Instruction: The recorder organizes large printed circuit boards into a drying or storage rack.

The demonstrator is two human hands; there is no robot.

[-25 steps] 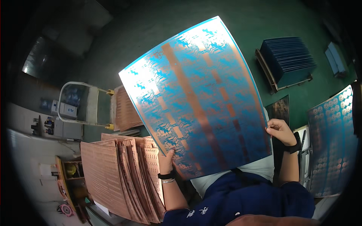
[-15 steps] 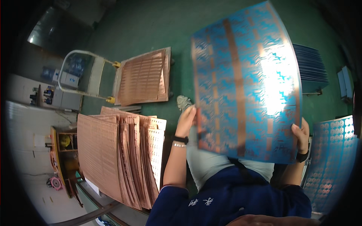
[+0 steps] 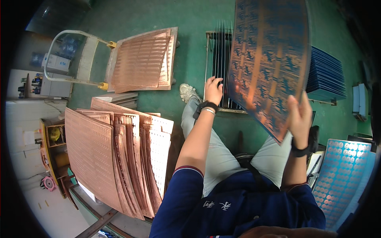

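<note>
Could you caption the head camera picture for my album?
A blue-and-copper patterned panel in the right hand, the left hand near a rack of upright panels.

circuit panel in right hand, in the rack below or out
Not fully in: the circuit panel juts past the near end of the slotted rack; whether any edge is in, cannot tell.

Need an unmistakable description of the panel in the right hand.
On the green floor, just right of the pale shoe, stands a rack of upright panels. Blocking its right part from view is the panel, its lower right edge in the right hand. Unlike the racked panels, seen nearly edge-on, it shows a broad blue-and-copper patterned face.
</note>
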